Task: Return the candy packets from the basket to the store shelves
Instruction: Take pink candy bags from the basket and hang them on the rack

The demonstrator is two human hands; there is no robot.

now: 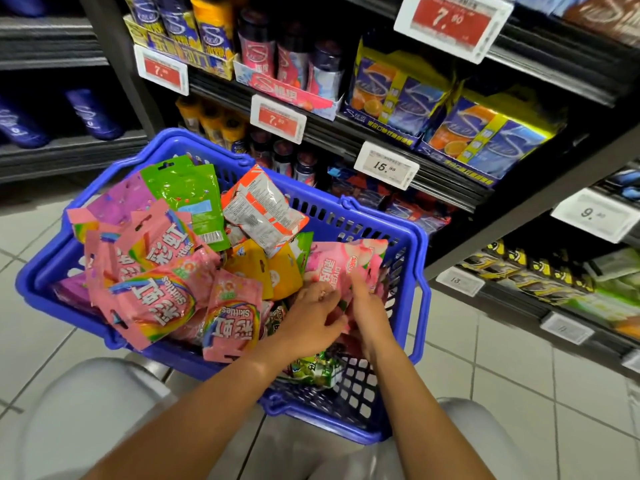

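Candy packets (162, 268) are heaped in the blue basket (414, 244), which is set on the tiled floor (519, 358) in front of the store shelves (433, 181) — pink rainbow-printed bags to the left, a green one and an orange-and-white one toward the back, yellow ones in the middle. At the right side of the heap a pink peach-printed packet (341, 261) is being handled by both hands. The left hand (311, 320) is laid over its lower edge with fingers curled toward it, and the fingers of the right hand (367, 306) are stretched along its face; whether either hand has actually closed on the packet cannot be told, since the fingertips are lost among the wrappers. The step in hand is judged to be the picking out of one packet from the pile — none has been lifted clear yet. A firm pinch on the peach packet is called for next, then a lift over the basket rim and a search of the shelves for the matching product; the rows in view are filled with blue-and-orange boxes (485, 136) and bottles (294, 53), behind price tags (386, 166).
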